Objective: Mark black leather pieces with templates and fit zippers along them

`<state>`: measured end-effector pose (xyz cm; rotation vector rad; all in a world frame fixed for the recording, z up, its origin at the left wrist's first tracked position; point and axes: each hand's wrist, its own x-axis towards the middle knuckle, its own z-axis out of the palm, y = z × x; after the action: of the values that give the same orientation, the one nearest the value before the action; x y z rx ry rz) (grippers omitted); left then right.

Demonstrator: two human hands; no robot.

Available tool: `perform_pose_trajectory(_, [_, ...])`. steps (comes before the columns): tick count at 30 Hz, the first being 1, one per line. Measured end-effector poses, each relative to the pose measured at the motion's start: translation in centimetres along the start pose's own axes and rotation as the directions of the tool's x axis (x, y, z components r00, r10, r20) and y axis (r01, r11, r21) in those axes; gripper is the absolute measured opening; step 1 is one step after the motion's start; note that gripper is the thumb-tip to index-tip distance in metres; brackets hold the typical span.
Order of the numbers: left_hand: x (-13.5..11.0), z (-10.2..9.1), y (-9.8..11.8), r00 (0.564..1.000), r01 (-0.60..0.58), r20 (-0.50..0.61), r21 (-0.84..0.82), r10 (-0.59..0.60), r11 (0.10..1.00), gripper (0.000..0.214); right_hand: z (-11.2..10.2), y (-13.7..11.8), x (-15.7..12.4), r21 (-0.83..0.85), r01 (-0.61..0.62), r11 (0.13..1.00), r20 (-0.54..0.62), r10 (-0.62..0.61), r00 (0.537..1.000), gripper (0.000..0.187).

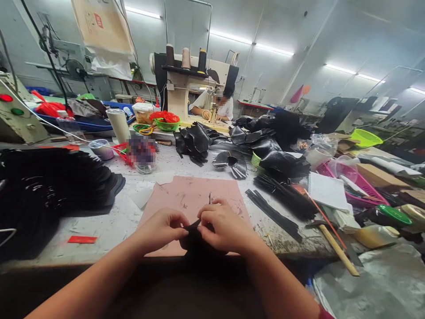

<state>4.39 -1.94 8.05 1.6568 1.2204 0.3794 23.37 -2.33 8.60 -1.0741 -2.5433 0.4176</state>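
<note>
At the front edge of the table, both hands pinch a black leather-like piece (pixel 192 241) along its upper edge. My left hand (pixel 164 228) grips it between thumb and forefinger. Close beside it, my right hand (pixel 224 223) has its fingers curled on the same edge, and a thin dark strip end pokes up behind them. The lower part of the piece hangs toward me and merges with the dark area below. Beneath the hands lies a pink board (pixel 186 195). To its right rest some flat black strips (pixel 274 215).
Stacked black pieces (pixel 76 181) cover the left side. Black leather parts (pixel 195 139) lie farther back. A hammer (pixel 338 250), a notebook (pixel 327 190) and a pink basket (pixel 352 188) are at right. Behind the table, a person (pixel 215 106) works at a sewing machine (pixel 181 88).
</note>
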Motion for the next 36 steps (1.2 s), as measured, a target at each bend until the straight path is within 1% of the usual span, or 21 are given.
perform_pose_trajectory(3, [0.1, -0.1, -0.1, 0.999, -0.013, 0.042, 0.046, 0.011, 0.999, 0.02, 0.0, -0.1, 0.0, -0.023, -0.002, 1.0, 0.028, 0.002, 1.0, 0.012])
perform_pose_trajectory(6, [0.3, -0.2, -0.3, 0.996, -0.048, 0.076, 0.106, 0.04, 0.993, 0.024, 0.1, -0.2, 0.1, -0.036, 0.0, 0.999, 0.031, 0.001, 1.0, 0.011])
perform_pose_trajectory(10, [0.3, -0.4, -0.3, 0.989, -0.111, 0.116, 0.182, 0.09, 0.977, 0.027, 0.4, -0.3, 0.2, -0.051, 0.011, 0.999, 0.035, -0.009, 0.999, 0.012])
perform_pose_trajectory(13, [0.2, -0.3, 0.2, 0.981, -0.176, 0.131, 0.268, 0.145, 0.947, 0.025, 0.6, -0.4, 0.2, -0.072, 0.017, 0.997, 0.028, -0.015, 0.999, 0.012])
perform_pose_trajectory(15, [0.1, 0.0, 0.6, 0.979, -0.201, 0.102, 0.357, 0.176, 0.912, 0.018, 0.8, -0.6, 0.2, -0.088, 0.021, 0.996, 0.031, -0.018, 0.999, 0.011])
perform_pose_trajectory(17, [0.1, 0.4, 0.8, 0.979, -0.201, 0.052, 0.443, 0.199, 0.874, 0.011, 0.8, -0.7, 0.1, -0.097, 0.02, 0.995, 0.038, -0.016, 0.999, 0.011])
perform_pose_trajectory(19, [0.0, 0.8, 0.9, 0.977, -0.195, 0.018, 0.492, 0.214, 0.848, 0.014, 0.7, -0.9, -0.1, -0.089, 0.015, 0.996, 0.043, -0.012, 0.999, 0.011])
perform_pose_trajectory(21, [0.0, 1.0, 0.8, 0.975, -0.2, 0.019, 0.503, 0.221, 0.841, 0.016, 0.6, -0.9, -0.3, -0.068, 0.004, 0.998, 0.046, 0.0, 0.999, 0.01])
perform_pose_trajectory(24, [0.0, 1.0, 0.4, 0.978, -0.198, 0.039, 0.484, 0.205, 0.852, 0.016, 0.2, -0.7, -0.5, -0.033, -0.008, 0.999, 0.065, 0.01, 0.998, 0.009])
perform_pose_trajectory(27, [0.0, 0.9, 0.2, 0.984, -0.178, 0.056, 0.458, 0.171, 0.871, 0.016, 0.1, -0.5, -0.6, -0.004, 0.011, 1.0, 0.082, -0.01, 0.997, 0.011])
perform_pose_trajectory(32, [0.3, 0.8, 0.1, 0.99, -0.141, 0.061, 0.431, 0.127, 0.891, 0.014, 0.0, 0.0, -0.7, -0.021, -0.003, 1.0, 0.114, 0.006, 0.993, 0.012])
perform_pose_trajectory(36, [0.6, 0.6, -0.2, 0.989, -0.139, 0.099, 0.367, 0.11, 0.92, 0.013, -0.1, 0.1, -0.7, -0.013, -0.013, 1.0, 0.138, 0.014, 0.99, 0.008])
